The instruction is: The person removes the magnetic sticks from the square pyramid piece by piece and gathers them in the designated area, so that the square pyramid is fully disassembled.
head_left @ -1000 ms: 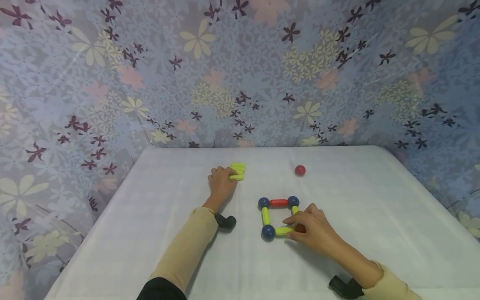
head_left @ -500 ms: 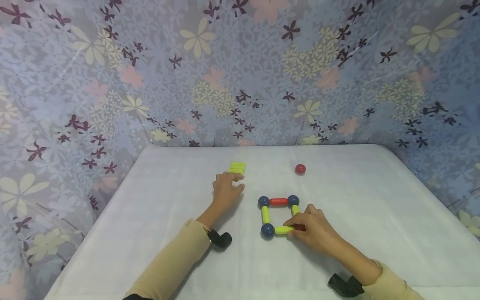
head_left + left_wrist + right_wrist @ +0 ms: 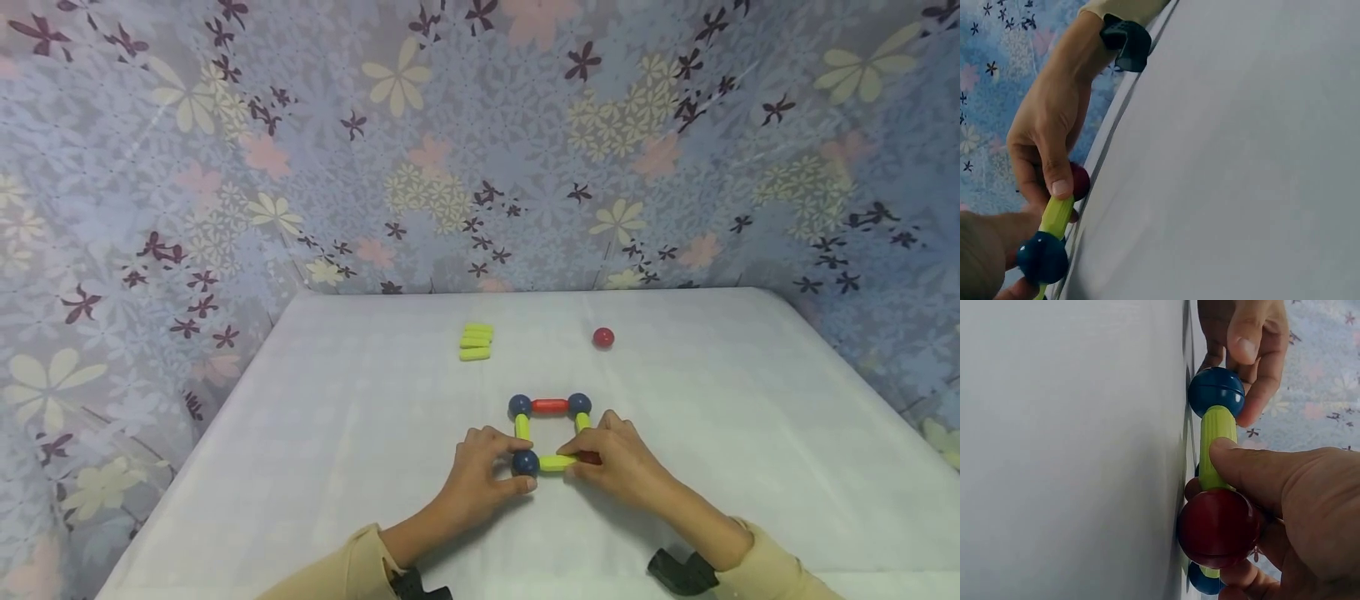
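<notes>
left hand [image 3: 480, 475] is off the spare sticks [image 3: 476, 342], now around the blue ball [image 3: 526, 463] — can't tell if gripping | right hand [image 3: 621, 462] pinches yellow stick [image 3: 555, 463] | two-handed joining, I reckon

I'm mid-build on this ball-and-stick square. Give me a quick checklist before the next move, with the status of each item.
1. Right hand pinches the front yellow stick beside the front red ball: ok.
2. Front yellow stick meets the front-left blue ball: ok.
3. Left hand grips that ball firmly: cannot tell; thumb and fingers flank it.
4. Right-side yellow stick seated on the front red ball: cannot tell; joint hidden.
5. Red stick spans back-left blue ball and back-right blue ball: ok.
6. Loose yellow sticks clear of both hands: ok.
</notes>
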Demonstrator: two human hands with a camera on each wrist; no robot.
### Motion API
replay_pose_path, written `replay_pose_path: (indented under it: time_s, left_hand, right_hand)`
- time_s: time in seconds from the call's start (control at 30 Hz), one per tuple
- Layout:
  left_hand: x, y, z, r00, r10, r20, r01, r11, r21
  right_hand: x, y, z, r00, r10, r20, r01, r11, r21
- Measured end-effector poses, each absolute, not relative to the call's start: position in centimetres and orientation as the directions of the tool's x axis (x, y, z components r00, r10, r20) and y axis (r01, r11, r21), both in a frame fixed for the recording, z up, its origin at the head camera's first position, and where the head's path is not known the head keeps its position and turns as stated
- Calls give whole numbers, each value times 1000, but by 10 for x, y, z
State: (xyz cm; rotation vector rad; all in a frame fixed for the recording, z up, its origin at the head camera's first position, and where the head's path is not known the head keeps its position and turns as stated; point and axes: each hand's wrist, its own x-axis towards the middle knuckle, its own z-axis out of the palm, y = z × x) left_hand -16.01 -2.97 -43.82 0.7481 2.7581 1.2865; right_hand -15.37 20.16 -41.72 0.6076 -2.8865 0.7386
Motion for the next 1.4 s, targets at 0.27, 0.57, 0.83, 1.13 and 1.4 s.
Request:
replay_pose_path:
  time_s: [0.27,0.57,0.83,1.13,1.4]
  left_hand:
    - [-160,-24,-447,-884,379,274,461,613,642]
    - [-159,-17,-448,-894,359,268,446,661,604]
    - [-158,-18,-447,-903,356,239,423,649,632]
    - [-158,-34,-445,-906,353,232,414,632,655]
    - [-169,-61,-448,-915,323,242,398,622,674]
  right_hand:
    - [-153,200,-419,-913,-360,194,-409,801,-437]
    - [-153,198,-419,-926,-337,169,-376,809,-451]
    - [-152,198,-419,-932,-327,159,-363,819,-444]
    - [-150,208,-419,-925,-342,164,-379,814,-441]
    - [-148,222,-417,-923,-369,109,-377,814,-442]
